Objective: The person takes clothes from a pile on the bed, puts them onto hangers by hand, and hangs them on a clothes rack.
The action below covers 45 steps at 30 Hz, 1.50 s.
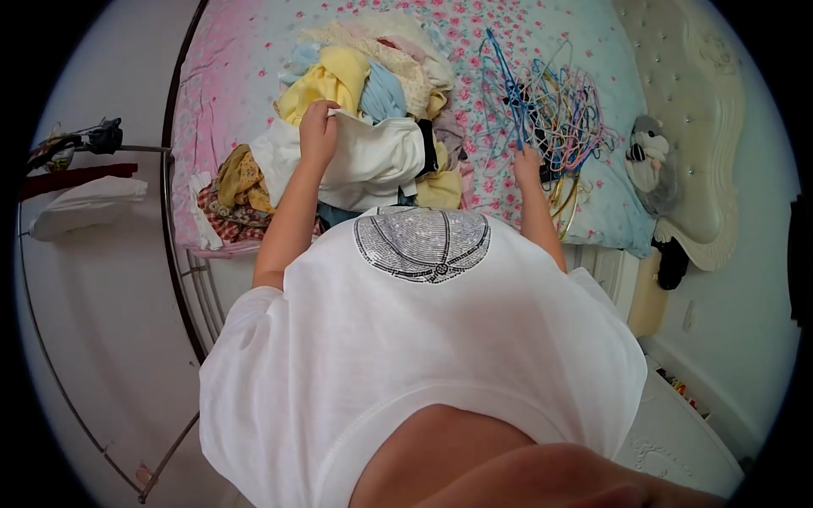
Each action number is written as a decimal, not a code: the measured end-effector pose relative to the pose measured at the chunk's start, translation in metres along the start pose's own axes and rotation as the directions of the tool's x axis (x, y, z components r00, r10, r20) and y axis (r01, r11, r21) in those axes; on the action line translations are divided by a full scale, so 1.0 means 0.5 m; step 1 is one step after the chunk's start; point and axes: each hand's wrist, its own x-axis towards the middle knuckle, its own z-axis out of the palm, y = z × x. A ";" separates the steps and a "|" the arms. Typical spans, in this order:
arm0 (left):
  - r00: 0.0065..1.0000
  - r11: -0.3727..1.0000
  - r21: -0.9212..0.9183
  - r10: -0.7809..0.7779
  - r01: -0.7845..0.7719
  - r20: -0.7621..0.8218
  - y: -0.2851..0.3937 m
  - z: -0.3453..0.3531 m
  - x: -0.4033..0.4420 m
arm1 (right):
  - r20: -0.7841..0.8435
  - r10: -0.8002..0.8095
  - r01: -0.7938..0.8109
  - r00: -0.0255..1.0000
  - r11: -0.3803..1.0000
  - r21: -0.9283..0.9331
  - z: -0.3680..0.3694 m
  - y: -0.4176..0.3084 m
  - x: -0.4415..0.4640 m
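My left hand (318, 131) pinches the upper edge of a white garment (373, 157), which is spread over the front of a clothes pile. Right behind that hand lies a yellow garment (332, 80), with a light blue one (384, 91) beside it. On the right, my right hand (526, 161) is closed on the end of a blue clothes hanger (511, 89) that points away from me. A tangled heap of many-coloured hangers (572, 110) lies just right of it. Part of the white garment is hidden under other clothes and behind my body.
The bed (254, 34) has a pink and blue floral sheet and a tufted headboard (690, 102) on the right. A grey stuffed toy (649, 157) sits by the headboard. At left stands a metal rack (102, 449) with a white cloth (89, 206) hanging on it.
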 end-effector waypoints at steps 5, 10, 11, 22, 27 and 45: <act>1.000 1.000 -0.020 -0.022 0.022 0.019 0.004 -0.004 0.000 | -0.137 0.139 -0.184 0.981 0.892 -0.413 0.026 -0.046 -0.018; 0.999 1.000 0.027 0.001 -0.002 0.044 -0.003 -0.006 -0.002 | -0.190 0.415 -0.455 0.890 0.772 -0.444 0.025 -0.051 -0.020; 0.998 1.000 0.008 -0.020 0.019 0.051 -0.001 -0.006 -0.002 | -0.234 0.425 -0.484 0.875 0.781 -0.394 0.023 -0.043 -0.024; 0.980 0.992 -0.016 -0.123 0.127 0.157 0.011 -0.029 -0.011 | -0.368 0.025 -0.127 0.930 0.958 -0.257 0.041 0.005 -0.110; 0.971 0.954 -0.212 -0.183 0.214 0.156 0.027 -0.052 -0.030 | -0.284 -0.228 0.183 0.931 0.967 -0.175 0.077 -0.046 -0.140; 0.744 0.640 -0.439 -0.660 0.630 0.106 -0.069 -0.313 0.012 | 0.139 -0.533 0.485 0.834 0.830 0.274 0.086 -0.344 -0.221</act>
